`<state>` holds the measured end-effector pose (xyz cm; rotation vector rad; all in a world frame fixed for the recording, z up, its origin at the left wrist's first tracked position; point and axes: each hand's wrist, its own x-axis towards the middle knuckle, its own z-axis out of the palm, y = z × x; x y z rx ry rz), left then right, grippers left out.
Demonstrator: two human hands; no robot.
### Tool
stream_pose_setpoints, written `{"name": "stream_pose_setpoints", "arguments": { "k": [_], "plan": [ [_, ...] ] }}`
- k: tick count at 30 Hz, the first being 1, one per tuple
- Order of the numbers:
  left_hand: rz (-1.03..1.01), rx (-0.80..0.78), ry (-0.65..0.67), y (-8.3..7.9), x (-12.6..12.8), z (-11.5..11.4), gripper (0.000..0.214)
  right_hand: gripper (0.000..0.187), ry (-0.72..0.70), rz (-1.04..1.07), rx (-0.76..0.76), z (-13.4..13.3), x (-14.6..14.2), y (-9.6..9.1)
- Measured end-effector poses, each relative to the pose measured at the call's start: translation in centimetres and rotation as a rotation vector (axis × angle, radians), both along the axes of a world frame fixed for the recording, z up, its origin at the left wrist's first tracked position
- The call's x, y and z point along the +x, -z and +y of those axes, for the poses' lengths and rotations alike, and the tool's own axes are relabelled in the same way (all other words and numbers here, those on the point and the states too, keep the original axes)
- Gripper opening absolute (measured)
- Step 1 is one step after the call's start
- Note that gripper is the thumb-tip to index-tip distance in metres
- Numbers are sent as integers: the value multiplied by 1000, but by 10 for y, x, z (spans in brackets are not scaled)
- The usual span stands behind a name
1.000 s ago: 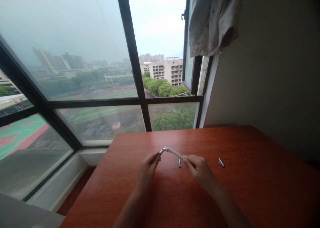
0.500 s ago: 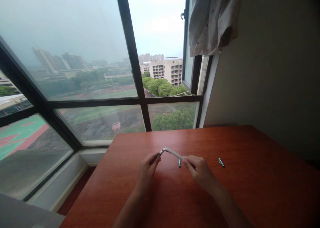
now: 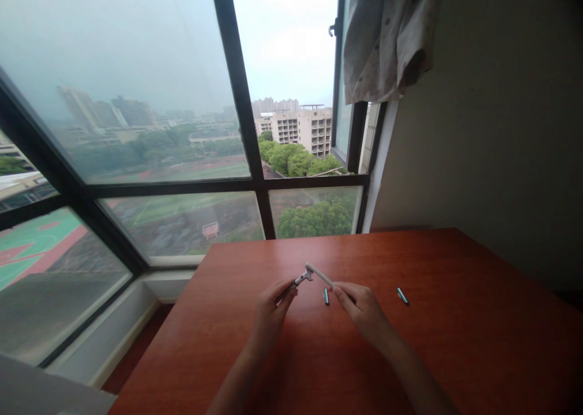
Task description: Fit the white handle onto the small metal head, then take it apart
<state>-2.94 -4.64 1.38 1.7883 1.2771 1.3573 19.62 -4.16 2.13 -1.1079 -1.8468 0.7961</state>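
Note:
My left hand (image 3: pixel 269 312) is closed around the dark grip of a razor handle (image 3: pixel 301 277), its silvery forked end pointing up and right. Between the fingers of my right hand (image 3: pixel 357 305) is a slim pale stick that looks like a toothbrush (image 3: pixel 322 274). Its far end slants up and left, just above the razor handle's fork; whether the two touch, I cannot tell. Below it on the table lies a small green-and-dark strip, apparently a razor cartridge (image 3: pixel 326 296). A similar second cartridge (image 3: pixel 402 296) lies farther right, beyond my right hand.
The reddish-brown wooden table (image 3: pixel 255 257) reaches to the window frame (image 3: pixel 262 199). A pale curtain (image 3: pixel 387 44) hangs at the upper right, beside a bare wall (image 3: pixel 478 129). The table's left edge drops off near the low sill (image 3: pixel 132 324).
The razor handle has moved right and slightly down, its forked end now below the toothbrush's tip. The toothbrush has shifted slightly, its tip now higher. Both cartridges have stayed put.

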Motion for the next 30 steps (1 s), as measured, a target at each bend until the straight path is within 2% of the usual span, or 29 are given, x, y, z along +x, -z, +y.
{"name": "stream_pose_setpoints", "arguments": {
  "k": [5, 8, 13, 19, 30],
  "plan": [
    [-42, 44, -49, -5, 3, -4, 21, 47, -135, 390, -418, -5, -13, 7],
    [-66, 67, -76, -6, 5, -4, 21, 49, -221, 538, -544, -8, -20, 8],
    [-89, 79, -114, -5, 2, -4, 21, 48, -281, 607, -608, -10, -21, 4],
    [-162, 53, -222, -2, -4, -2, 28, 51, -322, 637, -636, -13, -26, 8],
    [-77, 72, -124, -2, 6, -5, 24, 50, -273, 688, -685, -14, -29, 3]
  ]
}}
